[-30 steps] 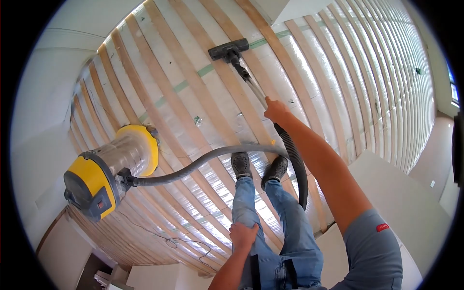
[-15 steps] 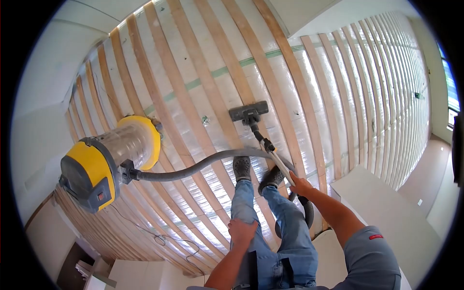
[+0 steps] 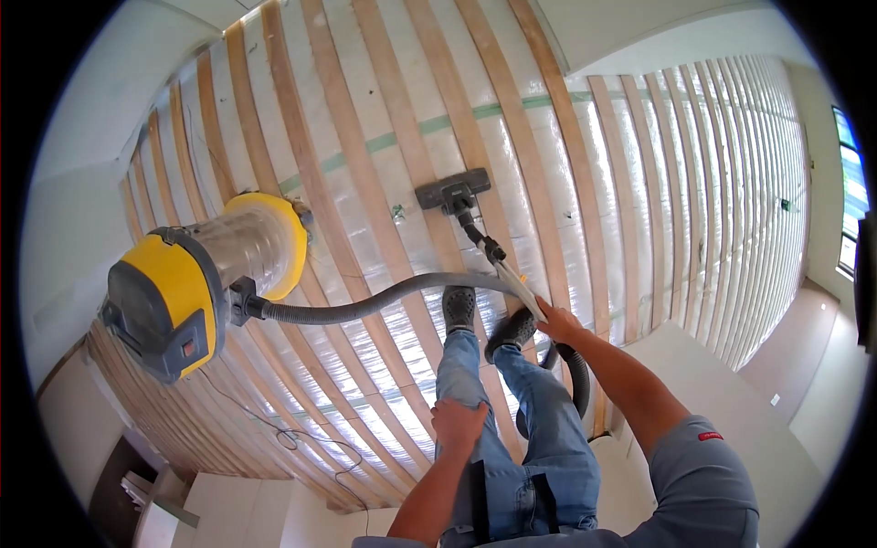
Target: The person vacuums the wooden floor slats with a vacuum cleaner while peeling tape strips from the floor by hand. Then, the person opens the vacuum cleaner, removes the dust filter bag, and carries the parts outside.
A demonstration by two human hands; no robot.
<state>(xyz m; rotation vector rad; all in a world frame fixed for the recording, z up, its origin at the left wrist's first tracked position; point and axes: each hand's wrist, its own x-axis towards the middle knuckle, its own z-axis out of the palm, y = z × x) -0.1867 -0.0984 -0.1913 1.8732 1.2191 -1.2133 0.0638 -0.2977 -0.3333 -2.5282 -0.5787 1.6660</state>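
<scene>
My right hand (image 3: 561,321) is closed around the pale tube of a vacuum cleaner wand (image 3: 518,289). At the wand's far end, a wide black floor head (image 3: 453,190) lies across the wooden battens and the silvery sheet between them. On my left thigh, near the knee, rests my left hand (image 3: 459,424); it holds no tool, and some of its fingers are hidden. A grey ribbed hose (image 3: 365,309) runs from the yellow and grey vacuum cleaner (image 3: 215,274) past my shoes and loops beside my right leg.
Wooden battens (image 3: 301,137) run in rows over shiny foil, crossed by green tape (image 3: 384,142). A thin cable (image 3: 288,438) trails from the vacuum cleaner over the battens. Pale boards (image 3: 722,411) lie at the right. A small green scrap (image 3: 398,214) sits near the floor head.
The floor head has slid a little forward and left, with my right hand moving along on the wand. My left hand stays on my thigh. The view has shifted slightly.
</scene>
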